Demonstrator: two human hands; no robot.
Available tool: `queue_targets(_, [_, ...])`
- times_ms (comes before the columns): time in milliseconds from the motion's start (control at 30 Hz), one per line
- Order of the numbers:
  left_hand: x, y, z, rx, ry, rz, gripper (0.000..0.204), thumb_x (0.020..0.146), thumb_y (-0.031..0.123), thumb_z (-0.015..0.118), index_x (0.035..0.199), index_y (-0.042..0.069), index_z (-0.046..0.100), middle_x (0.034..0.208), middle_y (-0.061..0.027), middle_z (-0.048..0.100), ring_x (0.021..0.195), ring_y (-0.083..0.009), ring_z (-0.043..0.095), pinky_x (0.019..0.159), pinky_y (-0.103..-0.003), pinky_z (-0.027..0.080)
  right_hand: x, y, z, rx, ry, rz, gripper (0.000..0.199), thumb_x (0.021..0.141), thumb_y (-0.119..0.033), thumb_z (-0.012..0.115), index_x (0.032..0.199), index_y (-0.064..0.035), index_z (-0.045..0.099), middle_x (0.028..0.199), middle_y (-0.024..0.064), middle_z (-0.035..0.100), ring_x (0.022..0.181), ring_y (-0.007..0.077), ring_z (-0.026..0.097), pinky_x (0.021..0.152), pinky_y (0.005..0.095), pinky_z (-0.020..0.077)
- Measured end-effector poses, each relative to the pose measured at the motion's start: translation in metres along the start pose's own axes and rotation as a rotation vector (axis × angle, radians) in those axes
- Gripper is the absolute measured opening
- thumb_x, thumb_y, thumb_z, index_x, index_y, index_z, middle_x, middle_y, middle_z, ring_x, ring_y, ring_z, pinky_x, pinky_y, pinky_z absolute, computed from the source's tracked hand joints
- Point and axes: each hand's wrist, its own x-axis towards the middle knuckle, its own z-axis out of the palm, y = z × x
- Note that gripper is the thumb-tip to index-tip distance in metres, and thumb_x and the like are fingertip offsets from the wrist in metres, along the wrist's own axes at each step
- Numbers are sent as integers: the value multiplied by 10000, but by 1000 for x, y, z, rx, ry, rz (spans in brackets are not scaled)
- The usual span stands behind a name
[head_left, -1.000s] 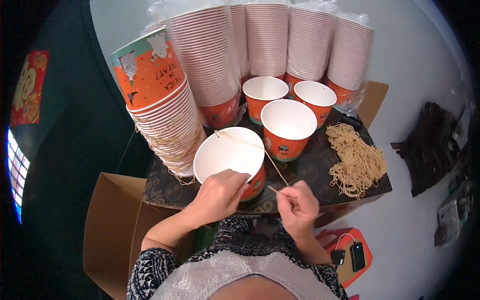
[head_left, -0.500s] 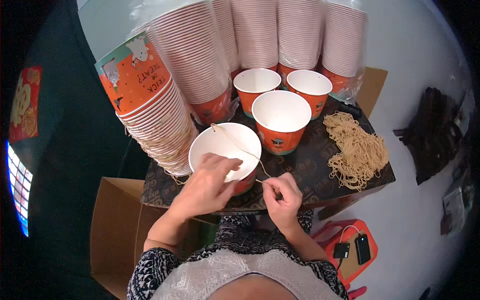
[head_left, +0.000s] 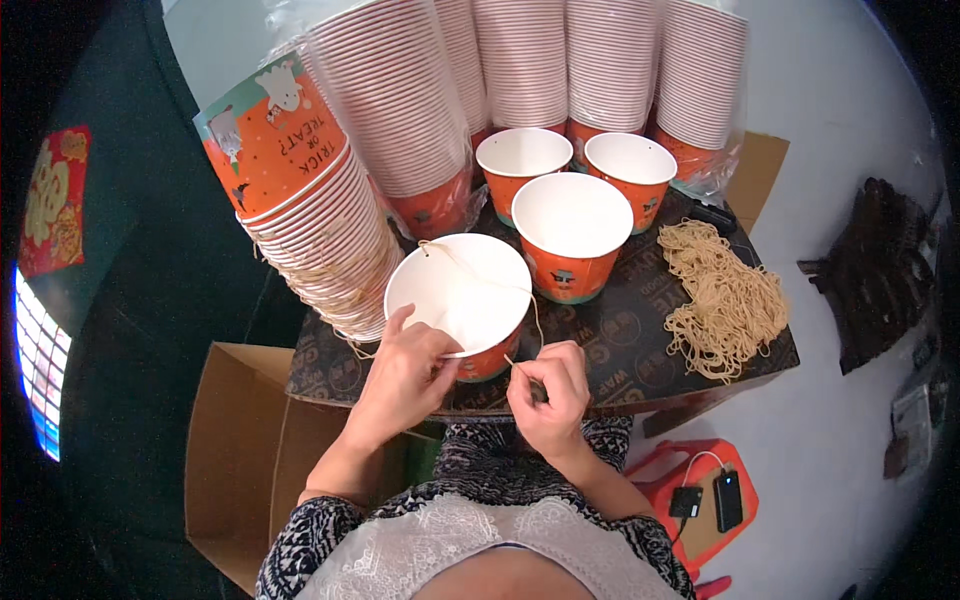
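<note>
A white-lined orange paper bucket point(head_left: 465, 290) stands at the near edge of the dark printed box top. My left hand point(head_left: 402, 375) grips its near rim, thumb outside and fingers over the inside. A beige string point(head_left: 538, 318) is fastened at a hole in the far left rim, crosses the opening and hangs down the right side. Just right of the bucket, my right hand point(head_left: 550, 400) pinches the string, whose short tip sticks out toward the bucket wall. Behind stand three more orange paper buckets point(head_left: 570, 270), their white insides showing.
A leaning stack of nested buckets point(head_left: 325, 250) with strings stands at left. Tall plastic-wrapped stacks point(head_left: 520, 70) line the back. A heap of beige strings point(head_left: 725, 305) lies at right, beside a black marker-like object point(head_left: 712, 216). Below are a cardboard box point(head_left: 235, 450) and a red stool point(head_left: 708, 540).
My left hand has shifted from over the bucket's opening down onto its near rim. My right hand has moved slightly left and down with the string. The whole view has shifted slightly.
</note>
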Motion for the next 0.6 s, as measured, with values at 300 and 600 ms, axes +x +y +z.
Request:
queue_targets(300, [2, 11, -10, -44, 80, -10, 152, 783, 33, 690, 917, 52, 621, 863, -68, 650, 855, -251, 643, 1118, -532, 286, 2, 4, 6, -37, -14, -4, 246, 667, 81, 713, 820, -49, 571, 774, 85, 502, 702, 269, 514, 645, 381, 389])
queue_targets(600, [6, 4, -18, -105, 105, -4, 126, 813, 28, 664, 929, 55, 624, 872, -64, 643, 880, -259, 628, 1108, -547, 294, 1, 10, 9, -61, -17, 17, 244, 660, 81, 715, 818, -46, 580, 787, 93, 509, 712, 281, 517, 647, 389, 395])
